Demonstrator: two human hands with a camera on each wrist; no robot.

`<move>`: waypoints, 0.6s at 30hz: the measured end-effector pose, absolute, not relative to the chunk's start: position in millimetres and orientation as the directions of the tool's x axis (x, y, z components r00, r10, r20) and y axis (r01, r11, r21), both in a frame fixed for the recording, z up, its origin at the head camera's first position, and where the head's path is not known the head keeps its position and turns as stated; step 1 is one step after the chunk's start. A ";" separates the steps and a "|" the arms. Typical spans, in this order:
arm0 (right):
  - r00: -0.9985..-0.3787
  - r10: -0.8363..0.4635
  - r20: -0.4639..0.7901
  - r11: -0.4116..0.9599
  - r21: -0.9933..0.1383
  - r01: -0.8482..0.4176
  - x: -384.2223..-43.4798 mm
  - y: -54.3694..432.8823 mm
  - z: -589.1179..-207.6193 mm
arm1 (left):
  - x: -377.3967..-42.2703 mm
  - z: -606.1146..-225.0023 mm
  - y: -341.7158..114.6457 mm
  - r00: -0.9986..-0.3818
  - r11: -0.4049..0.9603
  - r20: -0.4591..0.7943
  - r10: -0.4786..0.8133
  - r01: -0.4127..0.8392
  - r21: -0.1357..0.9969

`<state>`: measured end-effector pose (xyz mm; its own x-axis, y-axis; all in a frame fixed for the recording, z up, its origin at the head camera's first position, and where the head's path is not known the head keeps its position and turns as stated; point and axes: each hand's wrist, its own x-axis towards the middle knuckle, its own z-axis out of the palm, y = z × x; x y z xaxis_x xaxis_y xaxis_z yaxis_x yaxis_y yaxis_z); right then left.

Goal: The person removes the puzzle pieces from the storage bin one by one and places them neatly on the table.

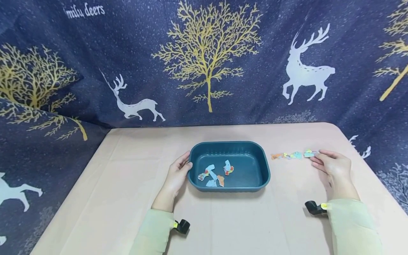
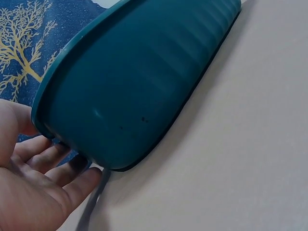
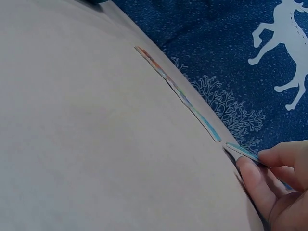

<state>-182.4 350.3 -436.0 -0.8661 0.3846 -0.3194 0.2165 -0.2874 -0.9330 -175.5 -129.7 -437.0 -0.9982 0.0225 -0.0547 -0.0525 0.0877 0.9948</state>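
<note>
A dark teal plastic basin (image 1: pixel 229 188) sits on the table, with several small printed puzzle pieces (image 1: pixel 211 173) lying inside. My left hand (image 1: pixel 176 173) grips its left end, thumb at the rim and fingers along the outer wall; the left wrist view shows those fingers (image 2: pixel 79 185) against the basin's outside (image 2: pixel 130 91). To the right of the basin, a short row of joined puzzle pieces (image 1: pixel 287 156) lies flat. My right hand (image 1: pixel 334 168) pinches a light blue puzzle piece (image 3: pixel 243 151) between thumb and fingers, just off the row's right end, with a small gap between.
A pinkish-beige cloth covers the table (image 1: pixel 134 198). Behind it hangs a dark blue curtain (image 1: pixel 137 63) printed with white deer and golden trees. Black wrist devices (image 1: pixel 182 226) stick out from both sleeves.
</note>
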 end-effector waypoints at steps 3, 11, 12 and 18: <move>-0.869 0.380 -0.318 -0.265 -0.937 0.227 -182.3 349.7 -436.4 | -175.5 -436.8 -129.7 -0.998 0.086 -0.050 0.027 -0.048 0.995; -0.859 0.409 -0.309 -0.222 -0.946 0.235 -182.0 347.3 -435.9 | -176.2 -438.4 -129.9 -0.999 0.079 -0.047 0.027 -0.044 0.996; -0.855 0.415 -0.310 -0.206 -0.948 0.243 -182.0 347.1 -435.6 | -176.3 -438.4 -129.8 -0.998 0.078 -0.048 0.026 -0.046 0.996; -0.835 0.450 -0.317 -0.155 -0.948 0.277 -183.7 346.9 -433.2 | -176.3 -438.4 -129.7 -0.999 0.075 -0.050 0.020 -0.048 0.996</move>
<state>-183.7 346.9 -433.2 -0.8350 0.4498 -0.3171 0.2766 -0.1551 -0.9484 -176.3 -129.7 -438.4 -0.9986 0.0202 -0.0499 -0.0482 0.0751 0.9960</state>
